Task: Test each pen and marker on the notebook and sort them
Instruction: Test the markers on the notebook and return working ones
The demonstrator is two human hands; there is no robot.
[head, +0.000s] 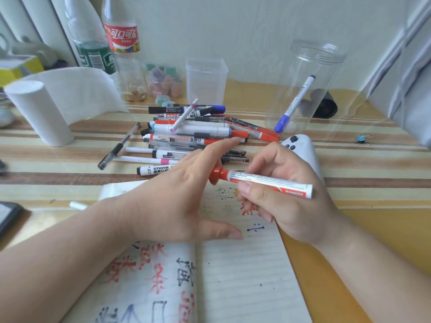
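Seemingly early: holding red marker (275, 184) in curled right grip (286, 206) over notebook (245, 276), left grip (172, 199) splayed empty, pile (193, 134) beyond notebook untested.

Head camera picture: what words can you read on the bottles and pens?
"可口可乐": red label of the bottle.
"MARKER": black-capped marker nearest the notebook.
"WHITEBOARD", upside down: red-ended marker lying behind it.
Held marker, green bottle label, notebook writing: too blurred to read.
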